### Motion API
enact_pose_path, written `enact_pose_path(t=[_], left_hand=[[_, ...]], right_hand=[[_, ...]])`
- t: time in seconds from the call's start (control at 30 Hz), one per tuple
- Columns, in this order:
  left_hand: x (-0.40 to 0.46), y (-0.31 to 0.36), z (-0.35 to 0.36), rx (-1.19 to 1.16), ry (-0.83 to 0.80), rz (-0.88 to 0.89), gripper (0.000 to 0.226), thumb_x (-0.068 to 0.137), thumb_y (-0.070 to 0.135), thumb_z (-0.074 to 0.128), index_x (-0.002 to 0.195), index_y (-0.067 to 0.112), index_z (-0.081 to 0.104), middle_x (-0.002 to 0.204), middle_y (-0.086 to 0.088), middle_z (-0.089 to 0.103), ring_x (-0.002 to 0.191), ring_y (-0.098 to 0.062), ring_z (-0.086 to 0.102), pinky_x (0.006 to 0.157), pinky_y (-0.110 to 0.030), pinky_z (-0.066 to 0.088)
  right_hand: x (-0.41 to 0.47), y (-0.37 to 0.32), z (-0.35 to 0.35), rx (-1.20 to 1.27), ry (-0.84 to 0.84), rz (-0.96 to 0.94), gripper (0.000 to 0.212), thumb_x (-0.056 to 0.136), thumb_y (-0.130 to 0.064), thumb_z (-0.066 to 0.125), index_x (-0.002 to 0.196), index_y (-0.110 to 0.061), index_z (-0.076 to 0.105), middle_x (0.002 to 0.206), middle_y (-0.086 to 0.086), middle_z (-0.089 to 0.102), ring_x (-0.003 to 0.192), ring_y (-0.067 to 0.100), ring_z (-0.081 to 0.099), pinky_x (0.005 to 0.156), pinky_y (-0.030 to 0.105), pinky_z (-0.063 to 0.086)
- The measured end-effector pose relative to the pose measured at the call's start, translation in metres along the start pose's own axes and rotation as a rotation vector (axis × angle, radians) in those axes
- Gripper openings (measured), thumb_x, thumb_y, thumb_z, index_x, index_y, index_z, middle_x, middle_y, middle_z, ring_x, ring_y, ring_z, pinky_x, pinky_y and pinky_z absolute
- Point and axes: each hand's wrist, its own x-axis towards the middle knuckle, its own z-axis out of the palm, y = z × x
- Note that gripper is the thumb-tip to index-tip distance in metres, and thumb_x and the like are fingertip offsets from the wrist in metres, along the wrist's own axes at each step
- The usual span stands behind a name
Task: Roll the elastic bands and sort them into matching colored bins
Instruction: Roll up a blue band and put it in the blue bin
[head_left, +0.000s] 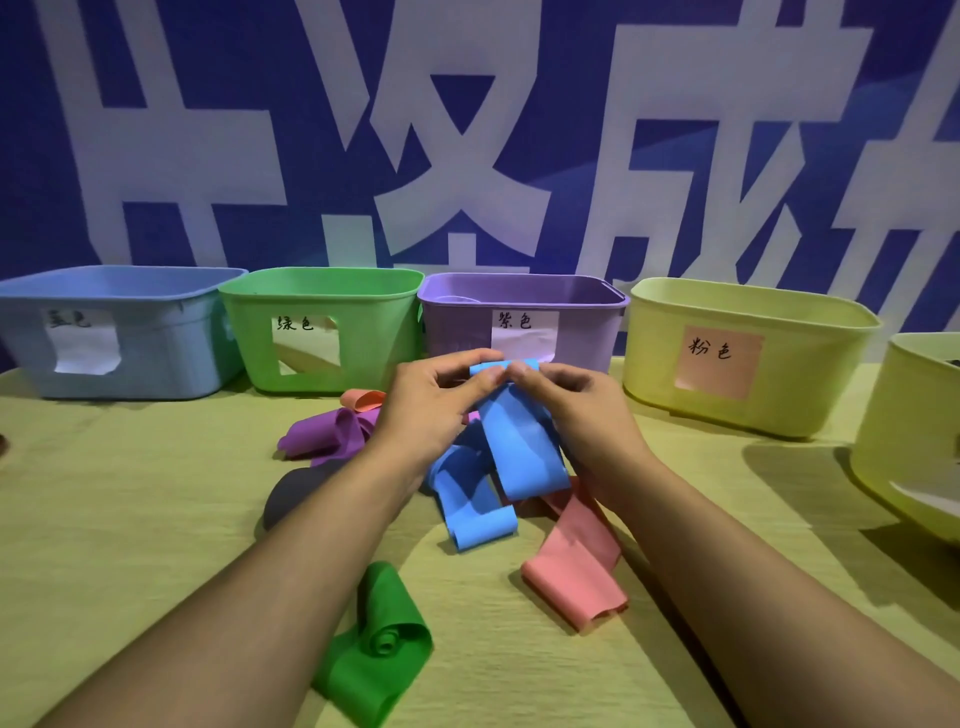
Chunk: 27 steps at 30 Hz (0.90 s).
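Both hands hold the top end of a blue elastic band above the table. My left hand and my right hand pinch its rolled end between thumbs and fingers. The rest of the band hangs down and folds onto the table. A purple band, a green band, a pink band and a dark band lie loose around it. Along the back stand a blue bin, a green bin, a purple bin and a yellow bin with a pink label.
Another yellow bin sits at the right edge. A small orange-pink band end pokes out behind my left hand. The wooden table stretches left of the pile. A blue wall with large white characters stands behind the bins.
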Motion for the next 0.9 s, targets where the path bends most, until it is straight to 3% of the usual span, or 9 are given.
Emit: enact_pose_path(t=[0.1, 0.27, 0.4, 0.5, 0.57, 0.73, 0.9], left_hand=[[-0.0004, 0.0, -0.0002, -0.004, -0.02, 0.011, 0.021, 0.087, 0.01, 0.077, 0.108, 0.016, 0.079, 0.101, -0.006, 0.08, 0.097, -0.02, 0.075, 0.084, -0.031, 0.06], [-0.0018, 0.0038, -0.0003, -0.019, -0.029, 0.003, 0.025, 0.086, 0.006, 0.079, 0.109, 0.013, 0.077, 0.103, -0.005, 0.079, 0.097, -0.015, 0.074, 0.083, -0.026, 0.059], [-0.0018, 0.0031, 0.0014, -0.081, -0.026, -0.051, 0.027, 0.085, 0.011, 0.08, 0.111, 0.013, 0.074, 0.108, -0.009, 0.078, 0.102, -0.023, 0.074, 0.086, -0.034, 0.06], [-0.005, 0.0059, 0.0069, -0.163, -0.054, -0.159, 0.023, 0.091, 0.027, 0.074, 0.103, 0.008, 0.075, 0.095, -0.01, 0.078, 0.084, -0.021, 0.075, 0.07, -0.026, 0.06], [-0.0054, 0.0085, 0.0087, -0.14, -0.027, -0.211, 0.033, 0.092, 0.041, 0.071, 0.093, 0.008, 0.076, 0.079, -0.007, 0.075, 0.065, -0.014, 0.07, 0.056, -0.021, 0.054], [-0.0049, 0.007, 0.0082, -0.086, 0.011, -0.241, 0.05, 0.088, 0.048, 0.072, 0.091, -0.001, 0.073, 0.071, -0.009, 0.068, 0.055, -0.014, 0.066, 0.047, -0.021, 0.05], [-0.0036, 0.0041, 0.0052, -0.047, -0.006, -0.207, 0.081, 0.065, 0.063, 0.076, 0.102, -0.008, 0.073, 0.091, -0.023, 0.076, 0.073, -0.027, 0.073, 0.059, -0.029, 0.055]], right_hand=[[0.0016, 0.0007, -0.0012, -0.004, 0.045, 0.003, 0.028, 0.089, -0.034, 0.077, 0.097, -0.008, 0.079, 0.096, 0.013, 0.078, 0.089, 0.025, 0.074, 0.085, 0.046, 0.06], [0.0017, 0.0001, -0.0016, -0.03, 0.042, -0.053, 0.017, 0.094, -0.023, 0.073, 0.099, -0.007, 0.077, 0.099, 0.015, 0.078, 0.086, 0.021, 0.072, 0.088, 0.05, 0.059], [0.0059, 0.002, -0.0026, -0.003, 0.042, -0.084, 0.012, 0.094, -0.017, 0.073, 0.102, -0.01, 0.077, 0.102, 0.016, 0.077, 0.093, 0.029, 0.073, 0.094, 0.055, 0.058], [0.0066, 0.0011, -0.0019, 0.007, 0.036, -0.092, 0.02, 0.094, -0.013, 0.072, 0.113, -0.005, 0.075, 0.107, 0.015, 0.077, 0.1, 0.032, 0.073, 0.095, 0.053, 0.059], [0.0065, -0.0001, -0.0012, -0.011, 0.038, -0.1, 0.023, 0.095, -0.013, 0.071, 0.116, -0.005, 0.074, 0.108, 0.014, 0.077, 0.096, 0.026, 0.072, 0.093, 0.051, 0.059], [0.0043, -0.0026, -0.0014, -0.029, 0.021, -0.111, 0.026, 0.095, -0.01, 0.07, 0.12, -0.004, 0.072, 0.111, 0.013, 0.076, 0.101, 0.028, 0.072, 0.093, 0.046, 0.06], [0.0046, -0.0011, -0.0005, -0.041, 0.001, -0.128, 0.026, 0.094, -0.007, 0.07, 0.12, -0.003, 0.072, 0.112, 0.013, 0.076, 0.102, 0.025, 0.073, 0.095, 0.045, 0.06]])
